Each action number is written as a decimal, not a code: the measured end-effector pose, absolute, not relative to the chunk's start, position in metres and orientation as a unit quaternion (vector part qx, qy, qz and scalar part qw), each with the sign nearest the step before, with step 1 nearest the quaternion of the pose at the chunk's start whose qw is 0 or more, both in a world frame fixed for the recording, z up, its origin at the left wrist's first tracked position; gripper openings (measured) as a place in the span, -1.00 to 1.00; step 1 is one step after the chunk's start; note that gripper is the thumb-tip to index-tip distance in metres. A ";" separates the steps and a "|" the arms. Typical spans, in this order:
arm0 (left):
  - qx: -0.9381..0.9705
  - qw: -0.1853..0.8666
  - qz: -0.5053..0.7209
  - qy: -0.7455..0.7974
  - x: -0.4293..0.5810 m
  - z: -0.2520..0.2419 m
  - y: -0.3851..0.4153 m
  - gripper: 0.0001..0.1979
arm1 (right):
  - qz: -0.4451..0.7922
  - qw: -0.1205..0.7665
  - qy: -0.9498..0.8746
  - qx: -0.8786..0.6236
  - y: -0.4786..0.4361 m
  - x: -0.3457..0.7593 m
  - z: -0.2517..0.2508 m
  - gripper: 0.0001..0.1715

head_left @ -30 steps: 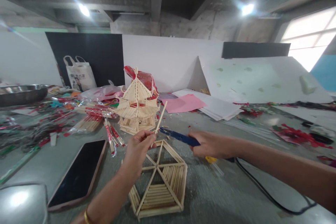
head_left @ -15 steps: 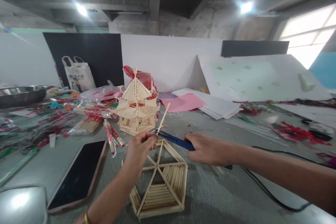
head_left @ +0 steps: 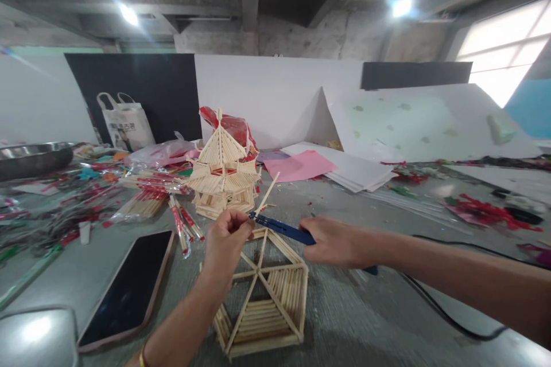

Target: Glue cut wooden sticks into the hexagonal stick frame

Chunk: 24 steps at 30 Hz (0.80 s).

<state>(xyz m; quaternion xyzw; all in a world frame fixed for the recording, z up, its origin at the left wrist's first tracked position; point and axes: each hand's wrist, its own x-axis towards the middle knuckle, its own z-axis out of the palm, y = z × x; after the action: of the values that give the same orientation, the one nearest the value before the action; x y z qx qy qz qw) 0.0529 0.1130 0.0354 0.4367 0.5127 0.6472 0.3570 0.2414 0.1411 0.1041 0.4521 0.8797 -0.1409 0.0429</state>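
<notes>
My left hand (head_left: pixel 228 235) pinches the lower end of a thin wooden stick (head_left: pixel 267 192), which slants up to the right. In my right hand (head_left: pixel 331 241) is a long blue utility knife (head_left: pixel 286 229), its tip against the stick beside my left fingertips. The exact contact is too small to make out. Just below both hands lies a hexagonal stick frame (head_left: pixel 282 315) with spokes meeting in the middle. Some of its wedges are filled with rows of sticks, others are open. Behind the hands stands a small pagoda (head_left: pixel 224 183) built of sticks.
A phone (head_left: pixel 129 287) lies at left, near bundles of wrapped sticks (head_left: pixel 185 221). Pink paper (head_left: pixel 299 166) and white sheets (head_left: pixel 357 172) are at the back. A black cable (head_left: pixel 447 321) curves at right. A metal bowl (head_left: pixel 34 160) and a tote bag (head_left: pixel 127 126) stand far left.
The stick leans slightly more to the right, and the knife tip has shifted a little left with my right hand. The whole view has moved slightly.
</notes>
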 end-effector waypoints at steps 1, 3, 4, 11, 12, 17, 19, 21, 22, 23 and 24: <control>0.439 0.350 0.647 0.516 0.053 0.036 0.113 -0.83 | -0.138 0.046 0.880 0.453 0.141 0.241 0.104 -0.80; 0.446 0.337 0.646 0.521 0.053 0.035 0.113 -0.84 | -0.130 0.050 0.879 0.457 0.142 0.241 0.103 -0.79; 0.450 0.331 0.644 0.523 0.052 0.035 0.113 -0.84 | -0.126 0.052 0.878 0.459 0.142 0.241 0.103 -0.79; 0.473 0.302 0.631 0.535 0.049 0.030 0.117 -0.83 | -0.126 0.058 0.874 0.466 0.139 0.237 0.106 -0.76; 0.478 0.293 0.629 0.539 0.049 0.029 0.118 -0.84 | -0.128 0.060 0.873 0.467 0.139 0.237 0.107 -0.76; 0.490 0.272 0.621 0.548 0.049 0.026 0.121 -0.84 | -0.120 0.062 0.879 0.456 0.143 0.238 0.110 -0.76; 0.489 0.270 0.622 0.549 0.049 0.026 0.123 -0.84 | -0.117 0.068 0.884 0.447 0.147 0.238 0.110 -0.76; 0.488 0.265 0.625 0.549 0.049 0.026 0.125 -0.82 | -0.107 0.075 0.887 0.443 0.151 0.237 0.109 -0.77; 0.489 0.262 0.624 0.550 0.048 0.025 0.127 -0.81 | -0.096 0.078 0.888 0.442 0.154 0.237 0.108 -0.77; 0.491 0.260 0.619 0.555 0.048 0.024 0.130 -0.80 | -0.086 0.080 0.890 0.440 0.158 0.237 0.106 -0.77; 0.499 0.258 0.605 0.565 0.046 0.023 0.132 -0.78 | -0.076 0.082 0.892 0.438 0.163 0.237 0.104 -0.77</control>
<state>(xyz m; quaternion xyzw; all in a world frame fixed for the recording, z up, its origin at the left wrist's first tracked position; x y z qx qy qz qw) 0.0465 0.1323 0.0231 0.4986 0.5653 0.6045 0.2576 0.2370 0.1625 0.1045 0.4377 0.8921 -0.0764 0.0819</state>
